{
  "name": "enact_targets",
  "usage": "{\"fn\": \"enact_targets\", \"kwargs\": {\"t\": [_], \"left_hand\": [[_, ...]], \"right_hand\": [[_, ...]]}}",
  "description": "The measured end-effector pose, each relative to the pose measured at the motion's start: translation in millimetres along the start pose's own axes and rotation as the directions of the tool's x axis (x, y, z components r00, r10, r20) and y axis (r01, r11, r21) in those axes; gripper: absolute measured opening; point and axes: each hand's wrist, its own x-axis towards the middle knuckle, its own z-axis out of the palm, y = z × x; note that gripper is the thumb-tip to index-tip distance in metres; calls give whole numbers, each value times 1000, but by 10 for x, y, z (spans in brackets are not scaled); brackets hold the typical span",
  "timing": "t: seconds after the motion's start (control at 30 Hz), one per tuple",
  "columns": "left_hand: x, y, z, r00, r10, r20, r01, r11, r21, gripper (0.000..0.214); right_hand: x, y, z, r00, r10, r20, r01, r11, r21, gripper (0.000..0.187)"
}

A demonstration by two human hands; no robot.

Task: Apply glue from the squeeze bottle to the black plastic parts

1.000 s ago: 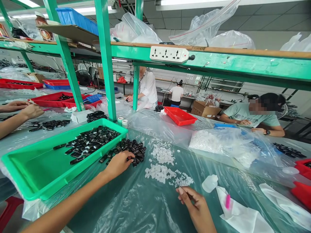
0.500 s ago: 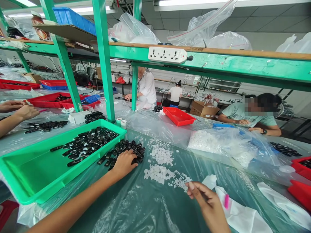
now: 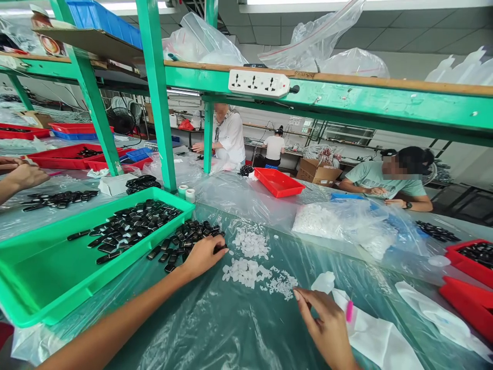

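My left hand (image 3: 204,255) rests at the right edge of a pile of small black oblong pieces (image 3: 179,241), its fingers curled together. Whatever lies under those fingers is hidden. Thumb and forefinger of my right hand (image 3: 325,321) are pinched beside a scatter of tiny white bits (image 3: 283,283); anything held between the tips is too small to make out. Between the two hands lie flat white pieces in a near heap (image 3: 244,272) and a farther heap (image 3: 251,242). To the left, a green tray (image 3: 57,277) holds many more black pieces.
A white cloth (image 3: 379,334) with a pink-handled tool (image 3: 349,311) lies at right. Beyond are a bag of white parts (image 3: 319,221) and a red tray (image 3: 279,182). A green shelf post (image 3: 156,97) rises behind the green tray. Co-workers sit across and at left.
My left hand has drawn from over the black pile to its right edge, fingers more curled. My right hand stays by the tiny white bits. The whole view has shifted slightly.
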Motion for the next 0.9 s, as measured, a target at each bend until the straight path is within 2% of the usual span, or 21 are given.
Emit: {"fn": "enact_targets", "kwargs": {"t": [0.07, 0.17, 0.33, 0.47, 0.5, 0.57, 0.63, 0.7, 0.77, 0.8, 0.9], "left_hand": [[6, 131, 86, 999, -38, 36, 44, 982, -181, 28], [3, 374, 223, 989, -72, 132, 120, 904, -411, 40], [-80, 701, 343, 964, -46, 263, 210, 741, -637, 48], [-140, 762, 366, 937, -11, 349, 305, 510, -804, 43], [-147, 757, 370, 932, -6, 362, 322, 470, -822, 42], [-155, 737, 377, 925, 0, 379, 338, 450, -827, 41], [-154, 707, 387, 925, 3, 380, 330, 490, -807, 43], [-142, 660, 397, 936, 5, 351, 263, 654, -710, 46], [-114, 586, 395, 954, -1, 301, 169, 829, -533, 49], [-95, 538, 382, 962, -9, 272, 133, 887, -442, 50], [-28, 365, 273, 986, -71, 148, 107, 963, -248, 45]], "right_hand": [[-51, 5, 29, 999, -42, 16, 42, 999, 0, 14], [-81, -19, 27, 996, -69, 54, 69, 998, 2, 14], [-107, -29, -4, 998, 0, 70, -1, 1000, 20, 15], [-119, -25, 0, 995, 40, 92, -42, 999, 25, 16], [-116, -27, 4, 994, 43, 100, -45, 999, 21, 16], [-107, -34, 12, 992, 46, 117, -48, 999, 12, 17], [-100, -40, 19, 990, 47, 133, -48, 999, 7, 18], [-99, -41, 26, 989, 45, 140, -47, 999, 7, 19], [-105, -34, 37, 989, 44, 141, -44, 999, 1, 19], [-108, -28, 44, 989, 41, 139, -41, 999, -6, 20], [-115, -13, 62, 989, 27, 146, -22, 999, -37, 22]]}}
